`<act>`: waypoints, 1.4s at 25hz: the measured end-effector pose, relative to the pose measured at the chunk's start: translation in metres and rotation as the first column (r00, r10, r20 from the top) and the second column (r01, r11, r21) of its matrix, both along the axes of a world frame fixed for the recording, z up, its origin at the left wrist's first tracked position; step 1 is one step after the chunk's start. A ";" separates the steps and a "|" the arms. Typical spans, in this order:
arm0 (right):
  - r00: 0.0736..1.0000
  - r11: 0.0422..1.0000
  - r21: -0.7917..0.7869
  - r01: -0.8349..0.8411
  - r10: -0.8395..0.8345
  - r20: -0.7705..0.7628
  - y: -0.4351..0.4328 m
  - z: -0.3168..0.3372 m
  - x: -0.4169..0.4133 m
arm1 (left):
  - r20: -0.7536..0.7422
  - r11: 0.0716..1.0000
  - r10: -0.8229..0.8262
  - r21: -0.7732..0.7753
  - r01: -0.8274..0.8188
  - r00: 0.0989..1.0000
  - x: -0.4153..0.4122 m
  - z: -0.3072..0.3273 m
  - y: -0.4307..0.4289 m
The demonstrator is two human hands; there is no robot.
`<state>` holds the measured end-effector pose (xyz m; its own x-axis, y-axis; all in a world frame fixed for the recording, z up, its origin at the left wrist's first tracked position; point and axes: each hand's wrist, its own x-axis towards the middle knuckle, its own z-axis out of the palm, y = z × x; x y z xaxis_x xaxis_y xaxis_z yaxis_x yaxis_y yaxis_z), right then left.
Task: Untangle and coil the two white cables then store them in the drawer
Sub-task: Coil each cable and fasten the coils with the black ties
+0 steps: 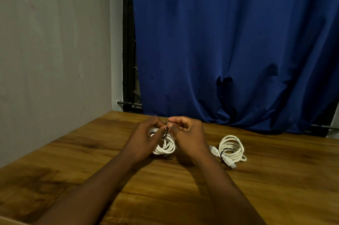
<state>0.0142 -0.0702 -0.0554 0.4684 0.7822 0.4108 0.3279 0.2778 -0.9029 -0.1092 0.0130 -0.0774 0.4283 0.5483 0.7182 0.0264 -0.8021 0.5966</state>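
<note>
Over the middle of the wooden table both hands meet around the first white cable, which is wound into a small round coil; its lower loops hang down between the wrists and seem to rest on or just above the wood, though the hands hide enough that I cannot tell which; the left hand has its fingers curled round the top of this coil and grips it there; the right hand pinches the upper end of a thin black tie between thumb and forefinger, its other fingers folded in; the tie runs down into the coil's upper edge. To the right, apart from the hands, the second white cable lies flat on the table, coiled; a dark band binds its left side, and its two plug ends stick out beside that. Behind the table hangs a blue curtain; a grey wall stands at the left.
</note>
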 end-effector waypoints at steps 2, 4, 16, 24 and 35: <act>0.999 1.000 -0.012 0.028 -0.027 0.021 0.001 -0.001 0.000 | -0.006 1.000 0.018 0.020 -0.018 1.000 0.000 0.001 -0.001; 0.996 0.998 -0.005 0.064 -0.064 0.066 0.001 -0.001 0.000 | 0.013 0.999 0.044 0.032 -0.044 0.999 0.000 0.001 -0.002; 0.969 0.997 0.014 0.079 -0.080 0.235 0.001 -0.002 -0.001 | -0.065 0.987 0.103 0.129 -0.094 0.993 0.001 -0.006 0.004; 0.969 0.998 0.000 0.070 -0.068 0.236 -0.003 0.000 0.001 | -0.071 0.981 0.114 0.163 -0.101 0.991 0.002 -0.008 0.003; 0.979 0.998 -0.010 0.055 -0.052 0.198 -0.001 0.000 0.004 | -0.079 0.981 0.117 0.162 -0.103 0.990 0.002 -0.008 0.003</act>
<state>0.0181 -0.0717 -0.0553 0.4202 0.7651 0.4878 0.5147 0.2418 -0.8226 -0.1067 0.0163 -0.0851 0.4370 0.4786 0.7616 0.1664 -0.8751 0.4544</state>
